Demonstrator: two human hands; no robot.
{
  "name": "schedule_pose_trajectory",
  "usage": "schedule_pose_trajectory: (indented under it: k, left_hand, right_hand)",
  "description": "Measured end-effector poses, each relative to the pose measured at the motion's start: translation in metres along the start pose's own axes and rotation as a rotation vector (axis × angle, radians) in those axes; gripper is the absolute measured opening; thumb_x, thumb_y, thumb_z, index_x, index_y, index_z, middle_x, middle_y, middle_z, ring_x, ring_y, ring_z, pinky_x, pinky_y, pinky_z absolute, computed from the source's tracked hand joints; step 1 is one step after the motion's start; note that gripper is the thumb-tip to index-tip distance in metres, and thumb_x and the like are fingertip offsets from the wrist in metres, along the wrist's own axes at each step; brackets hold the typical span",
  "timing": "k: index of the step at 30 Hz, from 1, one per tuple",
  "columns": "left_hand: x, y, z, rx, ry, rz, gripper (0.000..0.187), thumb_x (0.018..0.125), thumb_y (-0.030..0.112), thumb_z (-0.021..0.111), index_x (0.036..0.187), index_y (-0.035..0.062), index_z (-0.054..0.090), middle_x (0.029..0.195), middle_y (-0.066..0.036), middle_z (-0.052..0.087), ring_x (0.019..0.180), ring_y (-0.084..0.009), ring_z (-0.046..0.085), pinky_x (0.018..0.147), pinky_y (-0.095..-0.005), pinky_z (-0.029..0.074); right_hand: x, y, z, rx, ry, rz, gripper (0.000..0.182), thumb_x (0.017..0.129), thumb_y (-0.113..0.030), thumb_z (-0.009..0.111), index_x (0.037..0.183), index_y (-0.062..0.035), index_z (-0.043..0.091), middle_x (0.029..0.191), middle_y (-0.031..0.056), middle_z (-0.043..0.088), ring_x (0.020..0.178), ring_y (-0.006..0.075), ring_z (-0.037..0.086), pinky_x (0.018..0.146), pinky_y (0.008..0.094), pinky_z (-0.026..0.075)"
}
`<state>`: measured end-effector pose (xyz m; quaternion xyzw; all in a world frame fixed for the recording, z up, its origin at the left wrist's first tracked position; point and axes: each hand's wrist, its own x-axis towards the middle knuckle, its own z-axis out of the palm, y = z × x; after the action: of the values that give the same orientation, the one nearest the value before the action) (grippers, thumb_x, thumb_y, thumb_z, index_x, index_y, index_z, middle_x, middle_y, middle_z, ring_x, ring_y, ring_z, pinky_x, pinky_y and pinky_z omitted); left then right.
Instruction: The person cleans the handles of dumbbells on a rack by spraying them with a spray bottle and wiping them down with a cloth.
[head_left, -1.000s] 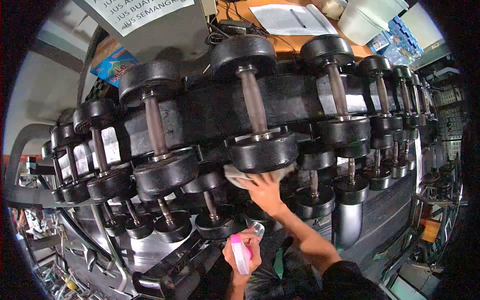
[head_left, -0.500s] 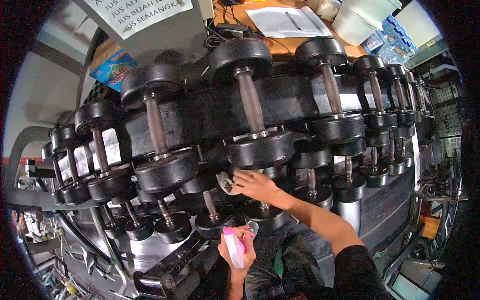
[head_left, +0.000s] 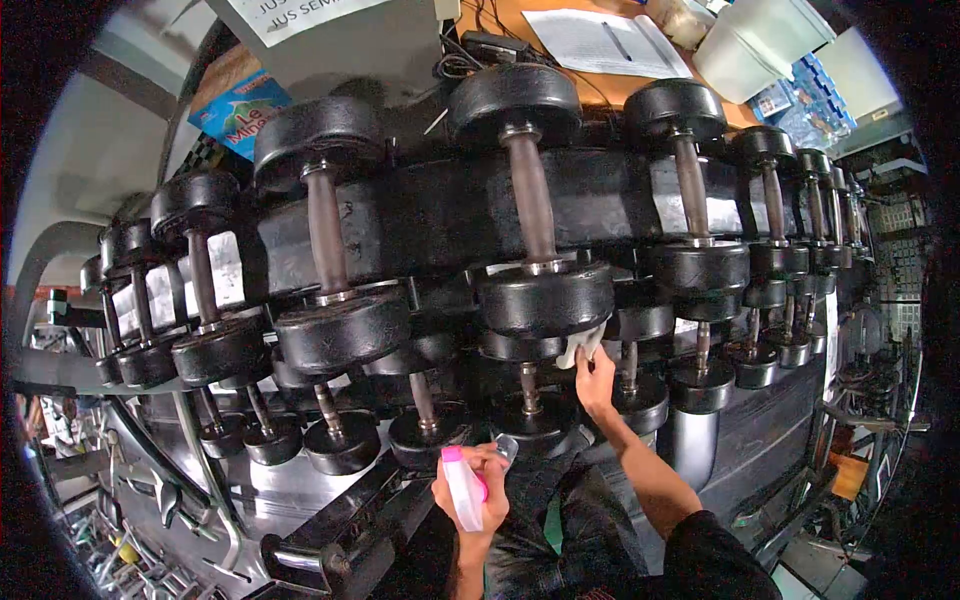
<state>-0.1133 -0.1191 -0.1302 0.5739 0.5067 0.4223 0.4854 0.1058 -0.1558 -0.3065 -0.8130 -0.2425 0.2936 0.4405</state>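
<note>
My left hand (head_left: 495, 488) is closed around a spray bottle (head_left: 464, 497) with a pink and whitish body, held low in front of my legs. A clear piece (head_left: 507, 447) sticks out beyond its fingers. In my right hand (head_left: 597, 383) a pale cloth (head_left: 579, 349) is pinched. The cloth lies against the lower right edge of the near head of a black dumbbell (head_left: 546, 303) on the upper rack tier. This dumbbell has a worn brown-grey handle (head_left: 531, 196). Just below the cloth, a lower-tier dumbbell (head_left: 529, 388) is partly hidden.
More dumbbells line both tiers, such as one at left (head_left: 328, 225) and one at right (head_left: 691, 185). Behind the rack stand a desk with papers (head_left: 606, 45), white tubs (head_left: 750, 55), a blue box (head_left: 243, 113) and a grey panel with a printed sign (head_left: 300, 15).
My right hand has moved right with the cloth, from the dumbbell head's lower left side to its lower right edge. The view has shifted slightly. My left hand keeps the bottle.
</note>
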Motion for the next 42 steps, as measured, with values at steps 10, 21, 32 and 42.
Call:
schedule_pose_trajectory:
  k: [10, 21, 32, 42]
  left_hand:
    - [0.002, 0.006, 0.005, -0.021, -0.012, -0.022, 0.010, 0.081, 0.000, 0.061, 0.084, 0.0001, 0.052, 0.069, -0.009, 0.065, 0.071, -0.0244, 0.068, 0.070, -0.0331, 0.055]
    - [-0.002, -0.006, -0.004, 0.215, -0.087, 0.094, 0.017, 0.080, 0.006, 0.065, 0.091, 0.0006, 0.053, 0.076, -0.011, 0.068, 0.060, -0.0200, 0.067, 0.056, -0.0275, 0.051]
    - [-0.004, -0.004, -0.002, 0.225, -0.092, 0.097, 0.012, 0.075, 0.004, 0.067, 0.083, 0.0039, 0.058, 0.075, -0.009, 0.066, 0.058, -0.0238, 0.064, 0.054, -0.0317, 0.050]
    - [0.000, -0.005, 0.000, 0.268, -0.098, 0.096, 0.014, 0.077, 0.005, 0.068, 0.087, 0.0058, 0.059, 0.071, -0.006, 0.064, 0.055, -0.0237, 0.063, 0.053, -0.0317, 0.049]
  right_hand:
    - [0.016, -0.076, 0.022, -0.760, -0.263, -1.065, 0.036, 0.071, -0.012, 0.063, 0.106, -0.0179, 0.063, 0.105, 0.0053, 0.060, 0.087, 0.0218, 0.062, 0.076, 0.0416, 0.048]
    - [0.039, -0.041, 0.177, -1.104, -0.897, -1.014, 0.021, 0.075, -0.014, 0.063, 0.094, -0.0067, 0.069, 0.105, 0.0116, 0.063, 0.090, 0.0237, 0.063, 0.084, 0.0341, 0.052]
    - [0.012, -0.090, 0.013, -0.899, -0.600, -1.132, 0.041, 0.072, -0.006, 0.061, 0.112, -0.0173, 0.063, 0.131, 0.0029, 0.052, 0.122, 0.0193, 0.047, 0.092, 0.0382, 0.045]
    - [0.004, 0.030, -0.007, 0.029, -0.096, 0.240, 0.018, 0.089, -0.008, 0.056, 0.105, -0.0023, 0.064, 0.088, 0.0104, 0.065, 0.079, 0.0128, 0.056, 0.074, 0.0306, 0.046]
